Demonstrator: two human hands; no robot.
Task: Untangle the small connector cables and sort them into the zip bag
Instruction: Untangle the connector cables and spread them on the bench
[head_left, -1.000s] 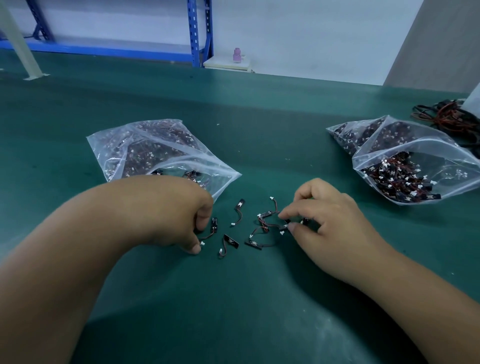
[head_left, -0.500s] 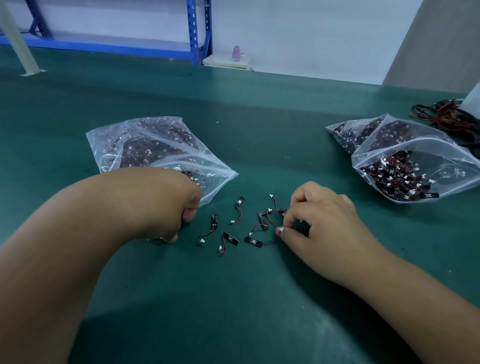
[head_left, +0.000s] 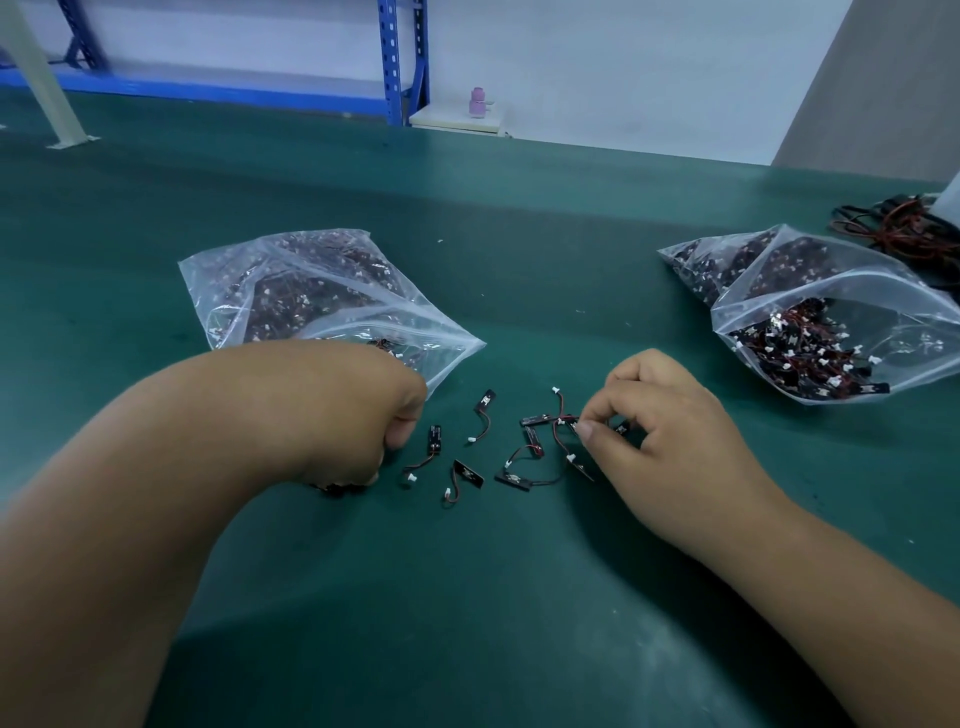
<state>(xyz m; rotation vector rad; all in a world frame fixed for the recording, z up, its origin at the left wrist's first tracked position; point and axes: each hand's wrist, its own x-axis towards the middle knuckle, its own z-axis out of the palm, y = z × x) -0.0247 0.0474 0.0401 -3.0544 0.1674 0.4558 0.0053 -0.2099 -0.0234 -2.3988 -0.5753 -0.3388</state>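
Pinching the tangled cables (head_left: 536, 445) is the right hand (head_left: 675, 447) — the left hand (head_left: 358, 415) clenches another cable (head_left: 335, 488).

Dark green table mat (head_left: 519, 597), clear zip bags (head_left: 332, 291), black-and-red connector cables (head_left: 483, 415) with white plugs, blue shelving (head_left: 400, 57)

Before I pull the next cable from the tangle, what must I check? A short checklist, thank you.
1. Right hand pinches one wire of the tangled cables: ok.
2. Tangled cables separated: not ok, the wires cross.
3. Left hand free: not ok, it grips a dark piece, seemingly a cable.
4. Left zip bag mouth open: cannot tell, the left hand hides it.
5. Single cables lie apart on the green mat: ok.
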